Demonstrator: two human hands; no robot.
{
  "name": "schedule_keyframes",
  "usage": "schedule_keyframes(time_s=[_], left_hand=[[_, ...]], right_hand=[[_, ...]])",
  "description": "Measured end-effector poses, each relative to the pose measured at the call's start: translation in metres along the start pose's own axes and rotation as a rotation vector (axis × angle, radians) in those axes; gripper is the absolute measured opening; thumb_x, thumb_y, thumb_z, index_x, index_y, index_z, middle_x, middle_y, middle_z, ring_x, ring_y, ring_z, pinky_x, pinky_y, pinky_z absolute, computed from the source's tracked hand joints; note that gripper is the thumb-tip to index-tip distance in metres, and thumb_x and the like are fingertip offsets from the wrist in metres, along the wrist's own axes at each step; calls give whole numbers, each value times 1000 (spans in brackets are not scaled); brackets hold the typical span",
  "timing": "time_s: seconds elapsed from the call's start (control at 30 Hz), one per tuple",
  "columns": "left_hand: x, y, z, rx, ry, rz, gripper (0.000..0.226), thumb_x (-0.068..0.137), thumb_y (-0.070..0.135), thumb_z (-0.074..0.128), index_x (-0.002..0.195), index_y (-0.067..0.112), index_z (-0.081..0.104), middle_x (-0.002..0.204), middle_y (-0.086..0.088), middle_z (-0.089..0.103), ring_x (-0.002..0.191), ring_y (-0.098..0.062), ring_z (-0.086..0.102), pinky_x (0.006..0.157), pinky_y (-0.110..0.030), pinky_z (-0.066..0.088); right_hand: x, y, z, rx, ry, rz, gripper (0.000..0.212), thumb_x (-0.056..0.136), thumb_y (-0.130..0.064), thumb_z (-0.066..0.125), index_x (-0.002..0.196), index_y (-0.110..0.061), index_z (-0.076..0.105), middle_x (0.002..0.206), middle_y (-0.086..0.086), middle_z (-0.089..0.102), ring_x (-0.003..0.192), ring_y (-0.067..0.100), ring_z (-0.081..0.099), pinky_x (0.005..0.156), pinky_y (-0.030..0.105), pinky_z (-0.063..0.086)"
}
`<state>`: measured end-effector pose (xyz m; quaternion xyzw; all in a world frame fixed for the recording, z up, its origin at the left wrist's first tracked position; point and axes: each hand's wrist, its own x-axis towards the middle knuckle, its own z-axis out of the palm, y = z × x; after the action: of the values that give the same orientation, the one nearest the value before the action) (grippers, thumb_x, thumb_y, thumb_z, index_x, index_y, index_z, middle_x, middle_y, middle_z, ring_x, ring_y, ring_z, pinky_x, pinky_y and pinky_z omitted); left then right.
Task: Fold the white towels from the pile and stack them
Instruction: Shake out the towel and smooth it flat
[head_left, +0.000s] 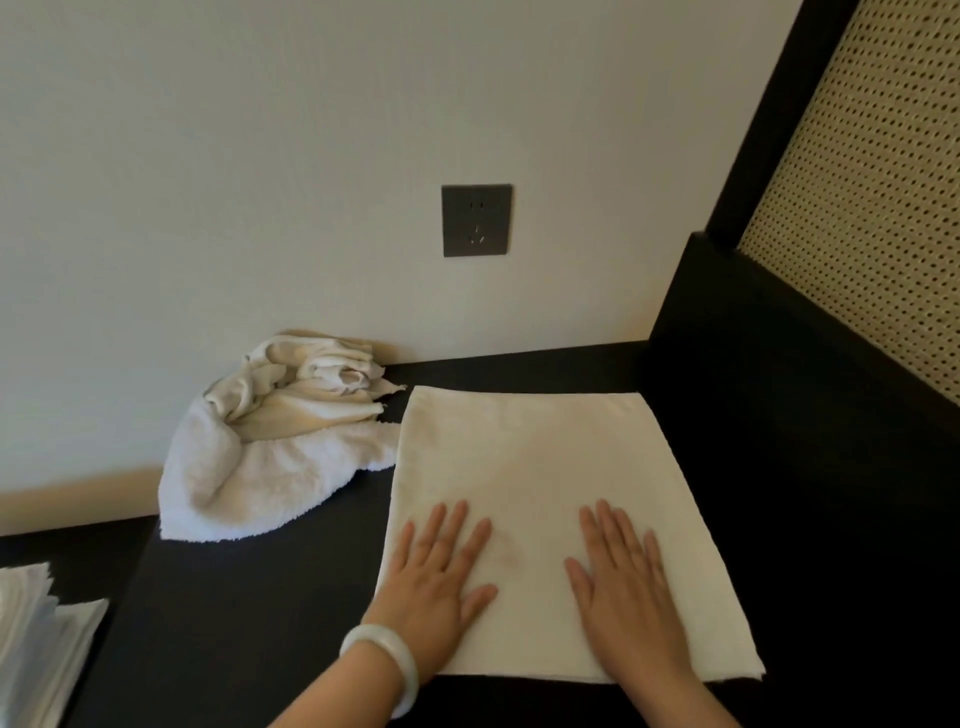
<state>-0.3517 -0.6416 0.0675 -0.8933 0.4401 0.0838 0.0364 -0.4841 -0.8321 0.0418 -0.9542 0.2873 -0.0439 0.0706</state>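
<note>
left hand (435, 577): flat, palm down, fingers spread | right hand (626, 587): flat, palm down, fingers straight

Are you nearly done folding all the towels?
Partway, I think. Done: what looks like a stack of folded towels sits at the left edge of the dark table. In hand: the left hand and right hand press flat on one spread towel, seemingly smoothing it. Left: the crumpled pile by the wall is not yet folded.
</note>
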Motion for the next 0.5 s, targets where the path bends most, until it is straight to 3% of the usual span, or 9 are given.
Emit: schedule_keyframes(time_s=[0.03, 0.13, 0.23, 0.37, 0.5], left_hand=[[-3, -7, 1, -26, -12, -27, 65, 95, 59, 20, 149, 28, 39, 155, -4, 35, 141, -28, 37, 109, -41, 14], [-11, -25, 12, -89, 12, -26, 72, 89, 66, -3, 152, 34, -14, 159, 4, -24, 147, -23, -22, 117, -40, -14], [-21, -38, 16, -93, 38, -9, 71, 88, 68, -4, 146, 37, -30, 152, 8, -40, 141, -15, -37, 118, -37, -20], [-40, -60, 13, -166, -19, 108, 76, 88, 73, 10, 147, 41, -25, 151, 13, -42, 138, -9, -40, 112, -26, -28], [-61, -71, 7, -391, -42, 221, 71, 84, 75, 42, 146, 52, 17, 155, 31, -19, 140, 7, -27, 113, -14, -19]], right_hand=[[-3, 9, 0, -8, 16, 14, 64, 102, -51, 12, 154, -26, -16, 163, -8, -15, 148, 7, -18, 121, 36, -15], [-16, 31, -10, -22, -4, 41, 63, 99, -52, 6, 150, -27, -20, 162, -10, -16, 147, 5, -19, 121, 34, -14], [-26, 60, -19, -28, -63, -49, 63, 102, -53, 15, 150, -31, -20, 159, -14, -22, 145, 1, -24, 119, 28, -18], [-40, 91, -38, 224, -238, -173, 65, 95, -56, 42, 148, -48, 6, 154, -33, -12, 141, -16, -18, 112, 9, -17], [-61, 117, -51, 520, -236, -136, 63, 76, -43, 71, 134, -50, 48, 148, -42, 25, 141, -17, 11, 114, 4, -1]])
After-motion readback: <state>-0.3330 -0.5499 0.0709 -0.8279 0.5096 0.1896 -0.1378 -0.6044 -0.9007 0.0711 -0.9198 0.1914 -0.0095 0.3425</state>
